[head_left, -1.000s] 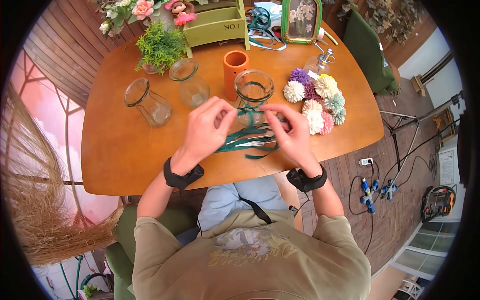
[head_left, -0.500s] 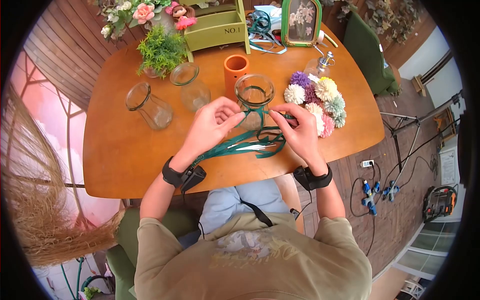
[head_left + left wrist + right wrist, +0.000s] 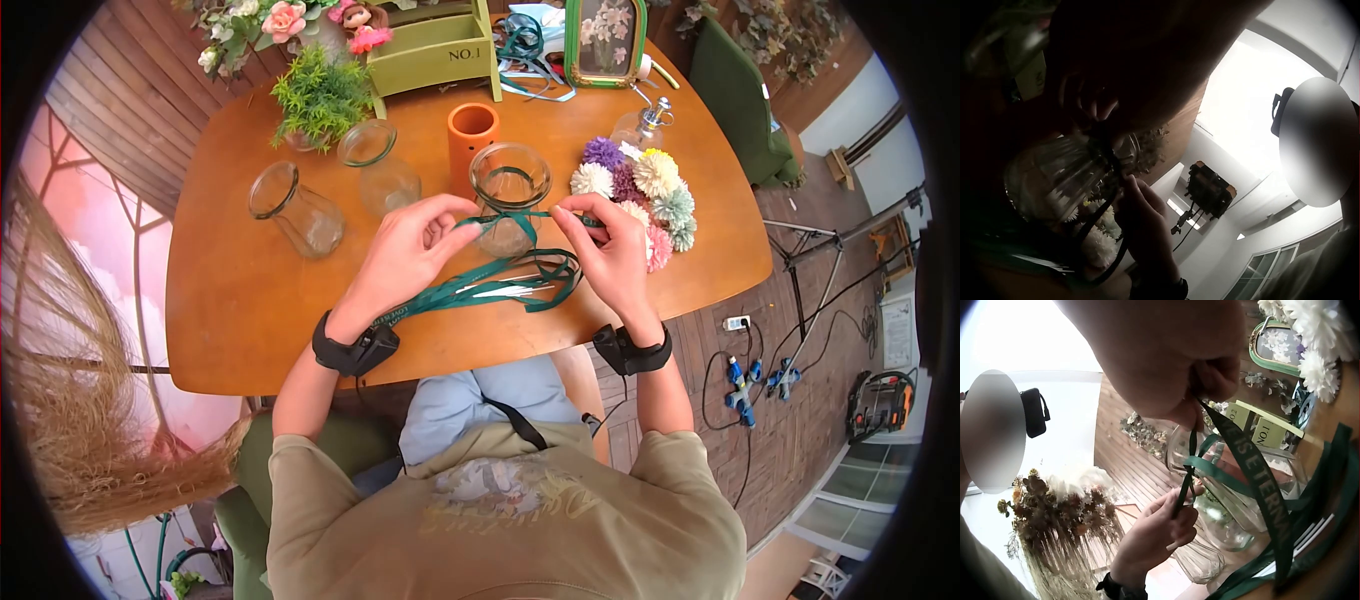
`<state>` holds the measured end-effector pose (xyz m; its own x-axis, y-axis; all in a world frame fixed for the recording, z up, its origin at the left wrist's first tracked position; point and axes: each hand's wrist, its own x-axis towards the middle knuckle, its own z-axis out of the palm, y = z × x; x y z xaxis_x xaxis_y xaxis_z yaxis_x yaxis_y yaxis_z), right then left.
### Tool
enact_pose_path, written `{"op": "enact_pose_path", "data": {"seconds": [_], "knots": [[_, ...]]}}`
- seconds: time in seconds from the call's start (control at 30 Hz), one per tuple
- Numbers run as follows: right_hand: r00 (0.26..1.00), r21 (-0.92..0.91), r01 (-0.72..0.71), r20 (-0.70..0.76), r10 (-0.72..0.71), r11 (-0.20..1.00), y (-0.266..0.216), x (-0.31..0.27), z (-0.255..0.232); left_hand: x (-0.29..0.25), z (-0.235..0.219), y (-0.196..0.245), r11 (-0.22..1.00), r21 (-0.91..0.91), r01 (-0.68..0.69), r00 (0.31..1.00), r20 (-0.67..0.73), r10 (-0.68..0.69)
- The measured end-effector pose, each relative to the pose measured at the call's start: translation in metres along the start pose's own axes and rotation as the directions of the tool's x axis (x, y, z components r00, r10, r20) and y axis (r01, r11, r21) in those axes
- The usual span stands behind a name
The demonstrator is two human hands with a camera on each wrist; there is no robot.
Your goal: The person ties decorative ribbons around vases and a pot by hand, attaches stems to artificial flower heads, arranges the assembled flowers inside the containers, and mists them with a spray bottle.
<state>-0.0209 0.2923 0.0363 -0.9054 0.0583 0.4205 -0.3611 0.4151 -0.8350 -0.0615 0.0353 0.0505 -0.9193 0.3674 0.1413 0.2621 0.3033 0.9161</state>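
Observation:
A clear glass vase [image 3: 510, 240] with a wide rim stands in front of me, a dark green ribbon [image 3: 515, 218] knotted around its neck. My left hand [image 3: 408, 252] pinches one ribbon end between thumb and fingers, left of the neck. On the other side my right hand [image 3: 612, 248] pinches the opposite end, the strand stretched between both hands. In the right wrist view the printed ribbon [image 3: 1260, 478] trails down from the right hand, and a loop shows at the knot. More green ribbon tails [image 3: 470, 283] with white sticks lie before the vase.
Two more glass vases [image 3: 318, 232] stand left, and an orange cylinder [image 3: 472, 150] behind the tied vase. Pompom flowers [image 3: 655, 175] sit at right beside a spray bottle [image 3: 645, 125]. Farther back are a green planter box [image 3: 430, 60], a potted plant [image 3: 320, 95] and a picture frame [image 3: 605, 45].
My hands have moved apart, left hand leftward and right hand rightward, drawing the ribbon out sideways at the vase's neck. The vase has stayed about where it was.

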Motion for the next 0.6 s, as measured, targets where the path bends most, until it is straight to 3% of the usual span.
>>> {"op": "enact_pose_path", "data": {"seconds": [0.07, 0.13, 0.17, 0.3, 0.37, 0.5, 0.6], "knots": [[1.0, 0.0, 0.008, 0.001, -0.008, 1.0, -0.004, 0.001, -0.002, 0.003, -0.004, 0.006, 0.933, 0.296, -0.206, 0.977, 0.115, 0.179], [0.996, -0.108, 0.081, 0.049, -0.076, 0.991, -0.006, 0.002, -0.008, 0.004, -0.005, 0.01, 0.935, 0.295, -0.197, 0.98, 0.05, 0.191], [0.996, -0.109, 0.081, 0.049, -0.076, 0.991, -0.006, 0.003, -0.01, 0.005, -0.004, 0.01, 0.937, 0.293, -0.191, 0.979, -0.014, 0.204], [0.998, -0.141, 0.07, 0.021, -0.067, 0.988, -0.005, 0.003, -0.013, 0.005, -0.002, 0.007, 0.949, 0.252, -0.19, 0.976, -0.055, 0.21], [0.999, -0.13, 0.049, 0.008, -0.049, 0.99, -0.002, 0.003, -0.013, 0.003, 0.0, 0.001, 0.979, 0.146, -0.139, 0.976, -0.145, 0.16], [0.999, -0.108, 0.036, 0.013, -0.034, 0.994, 0.004, 0.0, -0.014, 0.001, -0.002, -0.011, 0.988, 0.128, -0.09, 0.981, -0.159, 0.11], [0.999, -0.127, 0.041, 0.007, -0.04, 0.991, 0.006, 0.0, -0.014, -0.002, 0.0, -0.015, 0.983, 0.133, -0.124, 0.971, -0.186, 0.148]]}}
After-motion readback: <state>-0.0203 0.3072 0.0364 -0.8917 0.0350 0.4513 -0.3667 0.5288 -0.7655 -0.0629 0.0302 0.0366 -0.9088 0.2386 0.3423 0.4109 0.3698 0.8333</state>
